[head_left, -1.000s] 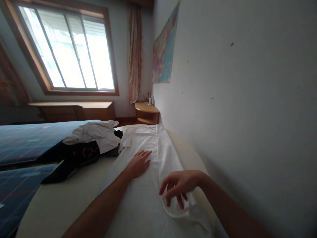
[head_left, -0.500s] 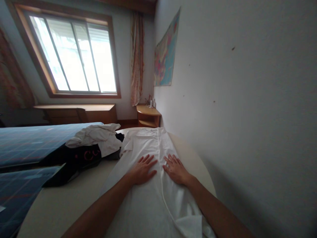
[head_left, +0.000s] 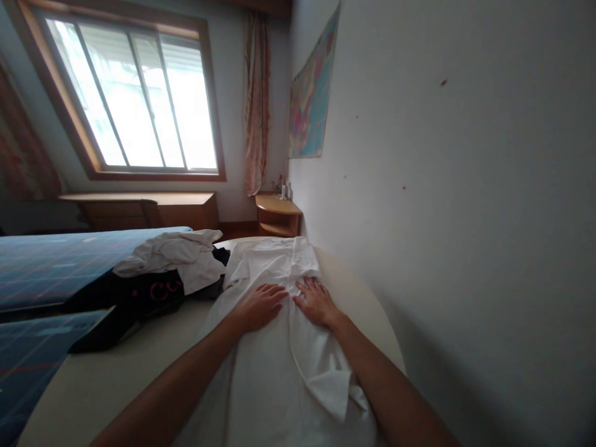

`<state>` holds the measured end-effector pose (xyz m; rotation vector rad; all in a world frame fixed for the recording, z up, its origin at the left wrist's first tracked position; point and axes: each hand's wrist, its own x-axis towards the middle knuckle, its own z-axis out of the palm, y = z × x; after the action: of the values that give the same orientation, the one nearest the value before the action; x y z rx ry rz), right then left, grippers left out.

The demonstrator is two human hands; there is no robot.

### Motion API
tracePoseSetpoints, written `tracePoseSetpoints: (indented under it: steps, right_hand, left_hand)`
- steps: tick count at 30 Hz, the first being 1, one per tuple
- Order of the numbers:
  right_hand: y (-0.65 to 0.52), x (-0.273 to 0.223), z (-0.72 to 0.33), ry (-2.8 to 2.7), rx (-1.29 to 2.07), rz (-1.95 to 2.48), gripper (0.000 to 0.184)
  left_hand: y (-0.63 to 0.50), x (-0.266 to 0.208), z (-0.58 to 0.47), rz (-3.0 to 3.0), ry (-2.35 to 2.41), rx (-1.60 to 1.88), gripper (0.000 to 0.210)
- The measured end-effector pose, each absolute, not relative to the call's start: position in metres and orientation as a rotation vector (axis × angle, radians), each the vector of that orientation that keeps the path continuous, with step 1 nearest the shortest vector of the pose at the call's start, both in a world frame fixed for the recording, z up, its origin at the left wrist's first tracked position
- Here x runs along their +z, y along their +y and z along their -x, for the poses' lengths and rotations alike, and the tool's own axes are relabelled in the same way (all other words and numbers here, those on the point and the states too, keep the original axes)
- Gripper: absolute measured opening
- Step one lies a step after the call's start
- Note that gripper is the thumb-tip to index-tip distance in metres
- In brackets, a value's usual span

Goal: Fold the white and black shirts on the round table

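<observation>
A white garment [head_left: 265,372], which looks like a shirt, lies spread along a round cream table [head_left: 125,385]. My left hand [head_left: 261,306] rests flat on its middle, palm down with the fingers stretched out. Close by on the right, my right hand [head_left: 315,302] also presses flat on the cloth, fingers slightly spread. A seam or edge runs lengthwise down the garment between the two hands. Under my right forearm a corner of the cloth [head_left: 330,394] is folded over and creased. What lies beneath my palms is hidden.
Left of the garment, a crumpled whitish cloth [head_left: 179,254] lies on a black garment [head_left: 139,298] with pink lettering. Beyond is a bed with blue checked covering [head_left: 84,248]. A white wall [head_left: 465,217] runs along the right. A corner shelf [head_left: 279,205] stands behind the table.
Both hands have slid slightly forward and left over the cloth. The garment has shifted a little left, with more wrinkles near its far end. The view has tilted slightly.
</observation>
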<state>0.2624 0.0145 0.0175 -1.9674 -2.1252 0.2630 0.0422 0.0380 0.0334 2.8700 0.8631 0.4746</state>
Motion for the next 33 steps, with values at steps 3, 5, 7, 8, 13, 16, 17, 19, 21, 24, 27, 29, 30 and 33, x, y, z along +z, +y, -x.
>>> tracePoseSetpoints:
  steps: [3, 5, 7, 8, 13, 16, 17, 19, 21, 24, 27, 29, 30, 33]
  right_hand:
    - [0.015, 0.019, -0.272, -2.098, 0.358, 1.820, 0.053]
    - [0.012, 0.019, -0.281, -2.029, 0.445, 1.689, 0.045]
    - [0.007, 0.019, -0.289, -1.938, 0.520, 1.580, 0.042]
    - [0.004, 0.019, -0.293, -1.905, 0.547, 1.538, 0.042]
    - [-0.005, 0.014, -0.304, -1.810, 0.652, 1.385, 0.037]
    - [-0.006, 0.010, -0.307, -1.706, 0.760, 1.299, 0.035]
    - [-0.006, 0.009, -0.308, -1.680, 0.793, 1.274, 0.035]
    - [-0.005, 0.008, -0.310, -1.651, 0.839, 1.239, 0.035]
    - [-0.005, 0.009, -0.312, -1.638, 0.863, 1.229, 0.035]
    - [-0.006, 0.012, -0.315, -1.616, 0.878, 1.238, 0.037]
    - [-0.007, 0.013, -0.316, -1.606, 0.890, 1.245, 0.038]
    - [-0.008, 0.013, -0.316, -1.603, 0.894, 1.248, 0.038]
    - [-0.007, 0.012, -0.316, -1.601, 0.895, 1.250, 0.037]
    - [-0.007, 0.009, -0.316, -1.599, 0.887, 1.254, 0.035]
  left_hand:
    - [-0.010, 0.049, -0.059, -2.865, 0.629, 0.570, 0.029]
    - [-0.049, 0.057, -0.075, -2.798, 0.563, 0.561, 0.028]
    - [-0.083, 0.060, -0.092, -2.721, 0.552, 0.510, 0.040]
    - [-0.097, 0.059, -0.100, -2.698, 0.579, 0.491, 0.047]
    - [-0.127, 0.043, -0.124, -2.619, 0.733, 0.365, 0.046]
    - [-0.129, 0.040, -0.121, -2.546, 0.673, 0.385, 0.030]
    - [-0.129, 0.041, -0.118, -2.521, 0.624, 0.392, 0.028]
    - [-0.129, 0.045, -0.111, -2.490, 0.520, 0.398, 0.027]
    - [-0.129, 0.051, -0.105, -2.470, 0.454, 0.393, 0.026]
    - [-0.132, 0.059, -0.099, -2.418, 0.513, 0.395, 0.027]
    - [-0.137, 0.064, -0.100, -2.362, 0.607, 0.350, 0.040]
    - [-0.141, 0.063, -0.103, -2.351, 0.662, 0.269, 0.047]
    - [-0.142, 0.061, -0.105, -2.353, 0.700, 0.234, 0.046]
    - [-0.145, 0.054, -0.111, -2.353, 0.808, 0.225, 0.037]
